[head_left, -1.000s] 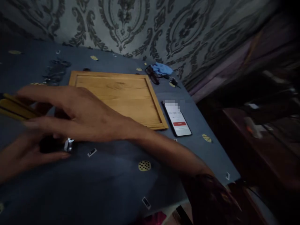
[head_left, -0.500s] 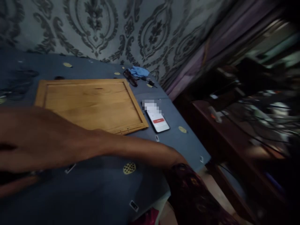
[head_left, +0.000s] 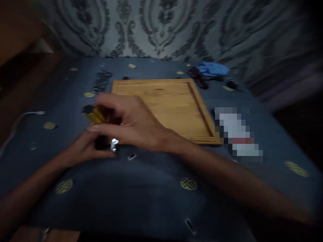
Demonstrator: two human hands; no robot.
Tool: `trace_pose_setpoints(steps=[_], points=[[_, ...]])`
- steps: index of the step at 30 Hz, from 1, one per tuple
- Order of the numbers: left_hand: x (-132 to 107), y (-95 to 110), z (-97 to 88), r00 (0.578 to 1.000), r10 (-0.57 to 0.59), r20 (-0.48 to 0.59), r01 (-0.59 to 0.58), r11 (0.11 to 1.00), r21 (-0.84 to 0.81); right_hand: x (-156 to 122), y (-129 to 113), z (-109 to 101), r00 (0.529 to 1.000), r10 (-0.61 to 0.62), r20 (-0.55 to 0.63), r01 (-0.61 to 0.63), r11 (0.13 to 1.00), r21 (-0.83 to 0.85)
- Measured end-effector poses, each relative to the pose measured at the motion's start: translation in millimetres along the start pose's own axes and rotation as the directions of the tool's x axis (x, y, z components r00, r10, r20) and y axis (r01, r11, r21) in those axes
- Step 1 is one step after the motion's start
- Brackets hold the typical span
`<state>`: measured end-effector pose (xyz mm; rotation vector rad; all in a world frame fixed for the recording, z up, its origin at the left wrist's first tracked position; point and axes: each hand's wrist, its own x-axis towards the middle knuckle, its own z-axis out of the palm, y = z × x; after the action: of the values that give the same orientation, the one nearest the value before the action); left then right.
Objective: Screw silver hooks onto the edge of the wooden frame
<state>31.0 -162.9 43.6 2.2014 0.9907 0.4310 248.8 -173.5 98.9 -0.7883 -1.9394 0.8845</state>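
My right hand (head_left: 131, 122) reaches across the blue cloth, its fingers curled over a yellow object (head_left: 95, 116) with a dark end. My left hand (head_left: 85, 151) lies just below it, fingers closed on a small dark thing with a shiny metal piece (head_left: 114, 144). Both hands meet left of the wooden tray (head_left: 199, 111). The picture is blurred by motion, so details of what is held are unclear.
A phone (head_left: 237, 134) lies right of the tray. Glasses (head_left: 199, 77) and a blue cloth (head_left: 212, 69) sit at the back near the patterned wall. A white cable (head_left: 22, 117) runs at the left. The blue tablecloth (head_left: 151, 195) has yellow dots.
The view swung right and then back left, so both hands are in view again near the centre. My right hand's fingers have curled from stretched out to closed over the yellow object.
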Motion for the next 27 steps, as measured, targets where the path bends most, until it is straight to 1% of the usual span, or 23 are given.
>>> trace_pose_setpoints(steps=[1, 2, 3, 4, 7, 10, 15, 22, 27], points=[[0, 0, -2.0, 1.000, 0.019, 0.009, -0.019, 1.000, 0.009, -1, 3, 2, 1.000, -0.003, -0.020, 0.005, 0.998, 0.068], [2, -1, -2.9, 0.998, 0.057, 0.002, -0.057, 0.998, 0.006, -2, 5, 4, 0.997, 0.015, -0.072, -0.006, 0.993, 0.116], [5, -2, -3.4, 0.998, 0.059, 0.018, -0.060, 0.998, 0.012, -3, 6, 5, 0.995, 0.029, -0.096, -0.015, 0.989, 0.148], [7, -3, -3.7, 0.996, 0.084, 0.026, -0.085, 0.996, 0.016, -3, 6, 6, 0.985, 0.049, -0.167, -0.023, 0.987, 0.157], [11, -2, -4.7, 0.988, 0.146, 0.041, -0.146, 0.989, 0.021, -2, 1, 5, 0.966, 0.073, -0.247, -0.040, 0.989, 0.139], [9, 0, -6.0, 0.984, 0.169, 0.048, -0.170, 0.985, 0.024, -1, -2, 4, 0.969, 0.075, -0.234, -0.051, 0.993, 0.109], [8, -2, -5.7, 0.977, 0.213, 0.027, -0.213, 0.977, 0.015, -2, 3, 5, 0.979, 0.058, -0.197, -0.042, 0.996, 0.080], [8, -3, -6.2, 0.980, 0.194, 0.042, -0.195, 0.981, 0.007, -2, 7, 5, 0.981, 0.032, -0.189, -0.021, 0.998, 0.061], [8, -3, -6.4, 0.980, 0.197, 0.041, -0.197, 0.980, -0.004, -2, 7, 6, 0.984, 0.038, -0.175, -0.029, 0.998, 0.054]])
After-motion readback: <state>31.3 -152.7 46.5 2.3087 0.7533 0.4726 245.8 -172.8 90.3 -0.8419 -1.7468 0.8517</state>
